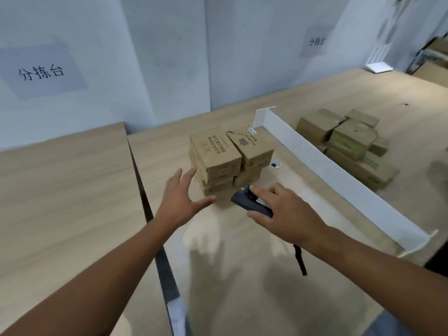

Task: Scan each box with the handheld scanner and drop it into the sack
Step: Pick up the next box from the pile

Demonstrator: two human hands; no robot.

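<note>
Head view: my left hand is spread, its grip slack and holding nothing, just beside the stack of boxes on the counter; I cannot confirm contact. My right hand has its grip wrapped round the scanner, low at the stack's foot. No sack is in view. Judgement: the cardboard looks light, stiff and easily dented at the corners, so the top box is best taken across its long sides.
</note>
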